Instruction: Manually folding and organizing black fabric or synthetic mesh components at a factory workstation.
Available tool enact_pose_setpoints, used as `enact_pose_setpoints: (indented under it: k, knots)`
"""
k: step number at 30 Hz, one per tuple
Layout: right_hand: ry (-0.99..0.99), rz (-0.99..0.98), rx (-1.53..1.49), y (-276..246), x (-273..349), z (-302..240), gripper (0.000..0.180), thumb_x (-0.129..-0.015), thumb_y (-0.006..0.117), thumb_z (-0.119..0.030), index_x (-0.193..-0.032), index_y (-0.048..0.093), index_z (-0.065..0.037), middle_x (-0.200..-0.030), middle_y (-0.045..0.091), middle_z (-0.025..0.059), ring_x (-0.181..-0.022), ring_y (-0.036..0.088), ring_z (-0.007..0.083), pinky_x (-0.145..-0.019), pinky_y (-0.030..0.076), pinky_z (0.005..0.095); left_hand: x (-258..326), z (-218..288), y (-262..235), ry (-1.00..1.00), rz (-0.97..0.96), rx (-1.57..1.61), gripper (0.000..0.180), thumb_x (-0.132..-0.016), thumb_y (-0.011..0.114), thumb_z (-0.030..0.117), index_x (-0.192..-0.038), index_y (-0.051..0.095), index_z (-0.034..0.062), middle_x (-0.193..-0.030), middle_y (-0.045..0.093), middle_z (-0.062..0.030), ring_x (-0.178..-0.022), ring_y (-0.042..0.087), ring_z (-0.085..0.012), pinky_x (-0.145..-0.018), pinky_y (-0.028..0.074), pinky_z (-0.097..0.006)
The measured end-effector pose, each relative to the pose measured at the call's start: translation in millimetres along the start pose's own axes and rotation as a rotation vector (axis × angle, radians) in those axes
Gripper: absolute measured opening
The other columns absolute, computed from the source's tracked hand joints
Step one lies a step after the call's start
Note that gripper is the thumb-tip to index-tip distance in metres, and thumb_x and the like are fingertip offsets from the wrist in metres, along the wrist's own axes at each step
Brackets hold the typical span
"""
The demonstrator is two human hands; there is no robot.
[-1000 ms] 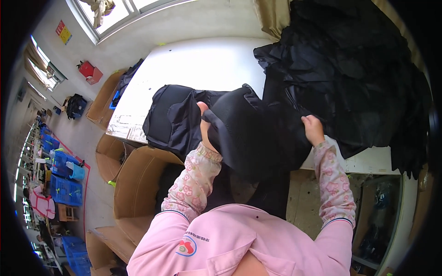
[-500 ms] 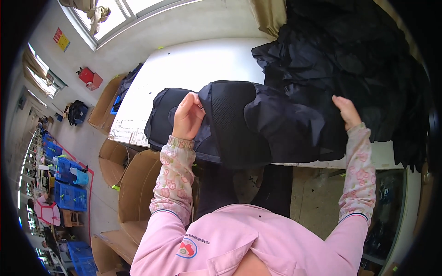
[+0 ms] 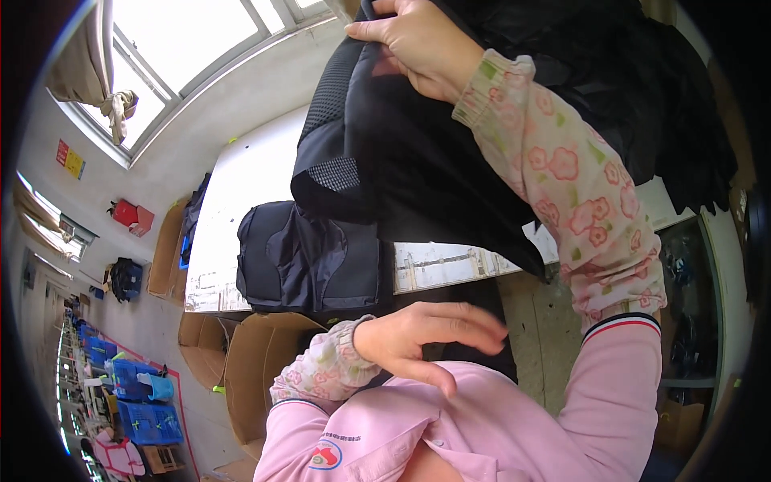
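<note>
Black cloth with a mesh panel: the cover [image 3: 401, 153] hangs in the air above the table [image 3: 257, 185], lifted high by my right hand [image 3: 418, 40]. Right fingers are curled over its top edge, thumb in front, pinching the fabric. The cover's long axis runs top to bottom from that grip, the grey mesh corner lowest, dangling over the table's near edge.

My left hand [image 3: 426, 341] is below the cover, close to my chest, holding nothing. Fingers lie loosely spread and pointing right, palm down. It is apart from the cloth; the hanging lower hem is up and slightly right of those fingers. So the right hand has the cover, and the left is the free one nearest the loose end.

On the table, under and left of the cover, lies a second folded cover [image 3: 309, 261], flat, reaching the near edge. Right of the hanging cover, a heap [image 3: 642, 104] of black fabric takes the table's far right side. The table's left stretch looks bare and white.

Below the table's near edge stands an open carton [image 3: 265, 361]; floor shows between it and my lap.
</note>
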State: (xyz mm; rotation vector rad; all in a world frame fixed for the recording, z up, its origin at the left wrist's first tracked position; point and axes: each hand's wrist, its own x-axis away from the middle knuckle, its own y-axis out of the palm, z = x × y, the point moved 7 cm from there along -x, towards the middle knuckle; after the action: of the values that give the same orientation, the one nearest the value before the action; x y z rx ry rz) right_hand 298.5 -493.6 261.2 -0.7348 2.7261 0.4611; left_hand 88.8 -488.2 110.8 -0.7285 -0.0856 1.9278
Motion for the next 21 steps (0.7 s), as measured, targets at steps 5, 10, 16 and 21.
enact_pose_setpoints:
  k: [5,10,16,21]
  knots:
    - [-0.042,0.172,0.106,-17,9,4,0.044,-0.088,0.062,-0.004,-0.126,0.044,0.009,-0.094,0.063,0.0149,-0.066,0.063,0.0184,-0.052,0.052,0.0296,58,-28,-79,-0.288,1.028,-0.052,0.078,-0.087,0.067,0.006,-0.148,0.018,-0.0012,-0.15,0.028,-0.0127,-0.138,0.035,-0.0275,-0.106,0.033,-0.033]
    - [-0.107,0.137,0.024,-50,-4,29,0.025,-0.091,0.063,-0.008,-0.111,0.054,0.006,-0.094,0.066,0.0137,-0.08,0.07,0.0209,-0.07,0.059,0.0302,91,-56,-153,-0.384,1.152,-0.309,0.064,-0.083,0.075,0.008,-0.135,0.037,-0.0006,-0.121,0.055,-0.012,-0.099,0.06,-0.013,-0.081,0.048,-0.022]
    - [-0.067,0.127,-0.016,-50,-7,40,0.033,-0.087,0.065,-0.005,-0.114,0.052,0.006,-0.091,0.064,0.0127,-0.072,0.067,0.0197,-0.061,0.057,0.0327,99,-63,-190,-0.474,0.45,-1.633,0.039,-0.092,0.066,0.026,-0.119,0.061,-0.0016,-0.123,0.062,-0.01,-0.111,0.058,-0.0237,-0.099,0.043,-0.032]
    - [-0.062,0.188,-0.046,-108,-26,52,0.004,-0.085,0.065,-0.006,-0.087,0.063,-0.003,-0.08,0.064,0.0039,-0.07,0.064,0.0161,-0.062,0.054,0.0324,110,-42,-202,-0.952,0.685,-1.005,0.049,-0.085,0.072,0.038,-0.109,0.063,-0.0034,-0.098,0.07,-0.0104,-0.089,0.065,-0.0202,-0.084,0.049,-0.03]
